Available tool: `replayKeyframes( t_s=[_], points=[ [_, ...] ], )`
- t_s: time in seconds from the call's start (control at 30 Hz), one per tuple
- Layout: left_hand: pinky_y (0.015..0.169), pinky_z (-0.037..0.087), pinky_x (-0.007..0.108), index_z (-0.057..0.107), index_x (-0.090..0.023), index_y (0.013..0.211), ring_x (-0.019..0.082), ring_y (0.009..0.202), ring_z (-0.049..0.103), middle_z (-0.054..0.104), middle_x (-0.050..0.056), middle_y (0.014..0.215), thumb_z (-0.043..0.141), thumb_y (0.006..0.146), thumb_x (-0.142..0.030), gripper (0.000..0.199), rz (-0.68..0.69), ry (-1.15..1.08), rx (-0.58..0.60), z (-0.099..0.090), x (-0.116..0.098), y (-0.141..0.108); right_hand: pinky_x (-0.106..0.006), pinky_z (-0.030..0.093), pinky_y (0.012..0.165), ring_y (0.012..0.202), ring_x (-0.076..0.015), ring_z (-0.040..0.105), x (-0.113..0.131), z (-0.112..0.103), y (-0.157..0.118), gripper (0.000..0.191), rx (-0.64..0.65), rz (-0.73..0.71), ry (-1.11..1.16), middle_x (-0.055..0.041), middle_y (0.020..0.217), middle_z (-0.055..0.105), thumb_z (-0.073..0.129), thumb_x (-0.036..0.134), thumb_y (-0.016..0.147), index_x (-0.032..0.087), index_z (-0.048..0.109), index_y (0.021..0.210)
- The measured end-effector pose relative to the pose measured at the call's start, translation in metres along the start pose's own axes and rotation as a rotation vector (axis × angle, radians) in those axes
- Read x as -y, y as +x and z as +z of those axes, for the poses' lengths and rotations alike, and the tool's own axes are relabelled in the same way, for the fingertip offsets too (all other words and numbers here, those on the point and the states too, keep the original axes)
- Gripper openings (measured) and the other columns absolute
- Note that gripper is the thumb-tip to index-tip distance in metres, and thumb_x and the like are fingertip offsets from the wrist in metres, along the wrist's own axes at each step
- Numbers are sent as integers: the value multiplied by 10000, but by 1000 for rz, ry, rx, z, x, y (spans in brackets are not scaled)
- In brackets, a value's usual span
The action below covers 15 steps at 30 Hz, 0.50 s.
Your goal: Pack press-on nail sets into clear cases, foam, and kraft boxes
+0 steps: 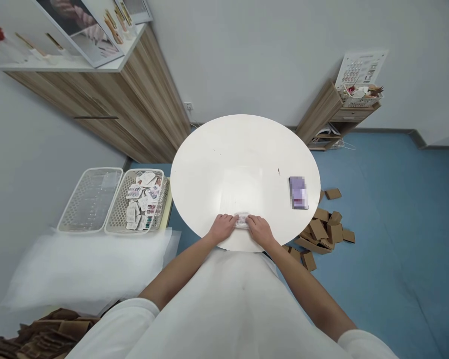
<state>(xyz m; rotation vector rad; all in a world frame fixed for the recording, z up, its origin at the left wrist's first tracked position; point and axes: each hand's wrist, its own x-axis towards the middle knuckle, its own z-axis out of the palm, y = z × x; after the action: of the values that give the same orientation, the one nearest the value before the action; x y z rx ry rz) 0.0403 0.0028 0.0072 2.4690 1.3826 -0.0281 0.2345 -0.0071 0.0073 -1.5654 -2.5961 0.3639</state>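
Note:
Between my two hands lies a small clear plastic pack (241, 221), flat near the front edge of the white round table (202, 164). My left hand (223, 227) grips its left end with the fingers closed. On the right end, my right hand (260, 230) has thumb and fingers pressed down. Something pale shows inside the pack, too small to make out. Farther right on the table is a purple, blurred-out flat object (298, 192), apart from both hands.
Left of the table stand a basket of printed cards (114, 219) and a second white basket (69, 214), beside white sheeting (90, 269). Small brown cardboard boxes (318, 229) lie on the floor at right. A wood cabinet (145, 94) and shelf (318, 112) stand behind.

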Motion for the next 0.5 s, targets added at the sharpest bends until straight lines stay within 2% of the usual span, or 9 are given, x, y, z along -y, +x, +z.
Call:
replayKeyframes(
  t_s=[0.07, 0.2, 0.27, 0.33, 0.43, 0.5],
  points=[
    [835, 313, 352, 350, -235, 1234, 200, 984, 489, 532, 74, 1116, 383, 832, -269, 405, 1, -24, -21, -3, 0, -4, -303, 387, 686, 851, -198, 515, -2, 3, -1, 288, -14, 13, 10, -81, 1096, 561, 390, 82, 785, 196, 536, 1005],
    [904, 285, 381, 332, -241, 1239, 232, 1123, 412, 416, 91, 1275, 483, 783, -359, 495, 11, -54, -64, -5, -3, -10, -299, 400, 710, 852, -186, 517, -6, 4, -5, 309, -23, 22, 95, -69, 1056, 566, 387, 44, 753, 196, 539, 975],
    [904, 298, 376, 363, -250, 1209, 219, 1110, 429, 449, 77, 1245, 481, 786, -313, 443, 28, -74, -56, -4, -5, -10, -316, 406, 757, 917, -198, 507, -5, 3, -8, 274, -14, 36, 165, -76, 1073, 547, 424, 78, 750, 200, 534, 969],
    [891, 324, 362, 389, -250, 1178, 197, 1074, 462, 487, 62, 1203, 449, 795, -233, 388, 43, -95, -53, -2, -6, -8, -349, 398, 826, 1056, -229, 448, -2, 3, -12, 262, -14, 82, 257, -92, 1180, 470, 507, 161, 731, 201, 515, 989],
    [872, 360, 346, 403, -241, 1155, 183, 1038, 492, 493, 57, 1194, 425, 778, -150, 388, 55, -116, -69, 1, -7, -6, -391, 361, 911, 1208, -255, 309, 3, 6, -15, 473, 14, 196, 424, -98, 1353, 263, 609, 275, 662, 205, 438, 1098],
    [861, 380, 341, 411, -237, 1144, 181, 1032, 500, 488, 60, 1199, 423, 765, -125, 395, 52, -126, -82, 3, -7, -7, -400, 335, 948, 1223, -245, 294, 6, 8, -17, 590, 49, 249, 518, -98, 1368, 236, 618, 282, 646, 207, 367, 1175]
  ],
)
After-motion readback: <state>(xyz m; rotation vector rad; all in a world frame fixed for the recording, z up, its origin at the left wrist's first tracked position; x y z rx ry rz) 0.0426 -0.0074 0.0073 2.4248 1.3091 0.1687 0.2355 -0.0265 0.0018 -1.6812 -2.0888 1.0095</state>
